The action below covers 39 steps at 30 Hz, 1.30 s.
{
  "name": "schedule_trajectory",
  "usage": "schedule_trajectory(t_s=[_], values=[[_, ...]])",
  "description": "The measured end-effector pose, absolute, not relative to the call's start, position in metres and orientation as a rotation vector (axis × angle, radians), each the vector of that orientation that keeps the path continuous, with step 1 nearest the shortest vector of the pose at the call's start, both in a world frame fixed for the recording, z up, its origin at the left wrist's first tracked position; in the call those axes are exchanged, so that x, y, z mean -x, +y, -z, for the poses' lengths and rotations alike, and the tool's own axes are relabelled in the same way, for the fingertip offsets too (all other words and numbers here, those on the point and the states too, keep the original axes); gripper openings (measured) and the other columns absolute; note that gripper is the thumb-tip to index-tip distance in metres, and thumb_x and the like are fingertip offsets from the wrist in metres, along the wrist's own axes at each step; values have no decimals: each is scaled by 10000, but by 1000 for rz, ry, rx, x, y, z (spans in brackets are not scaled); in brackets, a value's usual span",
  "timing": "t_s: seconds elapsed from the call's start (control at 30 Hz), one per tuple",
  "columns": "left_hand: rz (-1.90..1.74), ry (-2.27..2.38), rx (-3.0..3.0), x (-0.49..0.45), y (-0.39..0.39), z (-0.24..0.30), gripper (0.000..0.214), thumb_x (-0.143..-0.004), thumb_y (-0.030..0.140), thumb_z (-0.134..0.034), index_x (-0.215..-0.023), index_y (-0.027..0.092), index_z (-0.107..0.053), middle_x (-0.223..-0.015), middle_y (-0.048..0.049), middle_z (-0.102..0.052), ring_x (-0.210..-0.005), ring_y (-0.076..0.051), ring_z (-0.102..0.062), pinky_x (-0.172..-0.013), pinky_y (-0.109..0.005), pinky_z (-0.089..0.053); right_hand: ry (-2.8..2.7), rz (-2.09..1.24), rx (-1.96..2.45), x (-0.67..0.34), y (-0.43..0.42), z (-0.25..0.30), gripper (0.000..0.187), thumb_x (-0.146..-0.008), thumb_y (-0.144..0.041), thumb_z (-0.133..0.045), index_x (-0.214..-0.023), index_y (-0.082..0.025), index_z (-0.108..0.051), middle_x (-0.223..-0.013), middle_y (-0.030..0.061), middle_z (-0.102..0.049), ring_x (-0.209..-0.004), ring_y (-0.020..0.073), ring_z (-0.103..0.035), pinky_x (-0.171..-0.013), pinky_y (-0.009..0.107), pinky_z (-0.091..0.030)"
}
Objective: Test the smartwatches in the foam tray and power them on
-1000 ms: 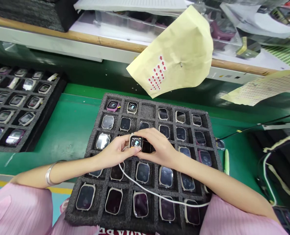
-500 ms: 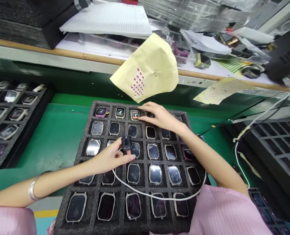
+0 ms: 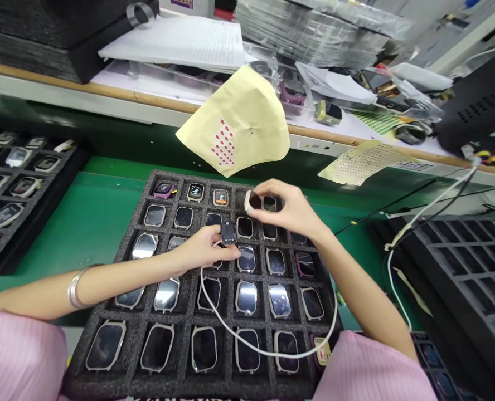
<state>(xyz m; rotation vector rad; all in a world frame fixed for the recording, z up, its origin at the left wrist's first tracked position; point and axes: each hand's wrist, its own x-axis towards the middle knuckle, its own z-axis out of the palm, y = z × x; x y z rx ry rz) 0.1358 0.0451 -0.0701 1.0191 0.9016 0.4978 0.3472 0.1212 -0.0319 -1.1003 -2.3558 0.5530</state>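
Observation:
My left hand [image 3: 208, 247] is closed on a small square black charging dock [image 3: 228, 233] with a white cable [image 3: 247, 344] trailing from it in a loop. Above the tray's back row, my right hand [image 3: 287, 209] pinches a smartwatch case [image 3: 253, 201] by its edges, its dark screen tilted. Below both hands lies a dark foam tray [image 3: 136, 257] whose compartments hold many strapless watch cases. In its back row a purple watch case [image 3: 164, 189], a silver one [image 3: 195, 191] and one with an orange strip [image 3: 221, 197] have lit screens.
More watch cases fill a second foam tray [image 3: 55, 184] on the left. A black slotted tray [image 3: 477, 267] stands at the right. Ahead, a shelf edge [image 3: 155, 101] carries papers, plastic boxes and a yellow sheet of red arrow stickers [image 3: 247, 122]. Cables hang at the right.
My right hand has lifted a watch case from the back row. My left hand has moved slightly right and up with the charging dock. The camera view has shifted a little.

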Motion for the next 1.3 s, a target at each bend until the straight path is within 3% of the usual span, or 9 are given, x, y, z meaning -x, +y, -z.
schedule_trajectory(t_s=[0.1, 0.23, 0.47, 0.87, 1.3], values=[[-534, 880, -1055, -135, 45, 77, 407, -715, 323, -770, -1035, 151, -588, -915, -31, -661, -519, -45, -434, -414, -175, -292, -2487, -652, 995, -339, 89, 30, 274, -774, -323, -737, -991, -196, -629, -978, 55, -703, -900, 234, -659, -816, 385, -490], [-635, 882, -1168, -138, 43, 84, 300, -731, 339, -765, -896, 143, -609, -784, -2, -624, -658, -106, -533, -582, -229, -427, -2636, -561, 888, -330, 70, 44, 346, -833, -289, -697, -1143, -185, -582, -1099, 95, -699, -1018, 268, -647, -860, 430, -475], [-757, 869, -1178, -135, 38, 92, 250, -807, 353, -682, -924, 144, -613, -829, -16, -627, -781, -151, -572, -745, -288, -460, -2578, -373, 774, -327, 62, 66, 343, -895, -279, -615, -1200, -138, -544, -1107, 156, -675, -1024, 279, -647, -848, 441, -517], [-710, 818, -1162, -132, 35, 97, 281, -803, 328, -684, -996, 130, -635, -854, -28, -630, -790, -153, -571, -742, -291, -469, -2395, -542, 751, -327, 54, 74, 344, -845, -233, -640, -1167, -170, -537, -1050, 114, -678, -972, 243, -653, -816, 407, -543], [-681, 713, -1113, -129, 36, 91, 170, -834, 289, -673, -884, 136, -616, -751, -22, -665, -701, -146, -647, -682, -277, -523, -2286, -699, 729, -328, 55, 77, 435, -798, -319, -733, -1169, -176, -557, -970, 86, -683, -865, 212, -647, -770, 385, -560]])
